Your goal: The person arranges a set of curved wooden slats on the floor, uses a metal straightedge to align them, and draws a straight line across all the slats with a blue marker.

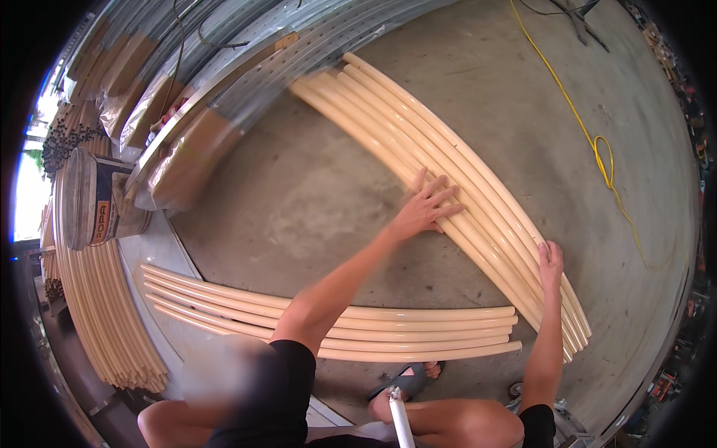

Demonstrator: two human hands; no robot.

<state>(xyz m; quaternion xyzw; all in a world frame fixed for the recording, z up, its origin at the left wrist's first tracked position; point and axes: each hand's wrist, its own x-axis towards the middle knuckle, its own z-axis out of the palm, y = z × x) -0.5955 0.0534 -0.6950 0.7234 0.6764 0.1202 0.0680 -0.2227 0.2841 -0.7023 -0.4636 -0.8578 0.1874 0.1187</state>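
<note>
A row of long, glossy cream tubes [418, 127] lies side by side on the concrete floor, running from the upper middle down to the right. My left hand [429, 206] rests on the tubes along their left side, its fingers spread apart. Farther right and nearer to me, my right hand [551, 263] has its fingers curled over the outer right tube. A second group of cream tubes [418, 325] lies crosswise on the floor in front of me, passing partly behind my left arm.
Plastic-wrapped metal lengths [246, 82] are stacked at the upper left. A bucket [93, 198] stands at the far left above a large bundle of tubes [101, 313]. A yellow cord [567, 97] trails over the floor [508, 82] at right. A white tube [401, 420] rises near my legs.
</note>
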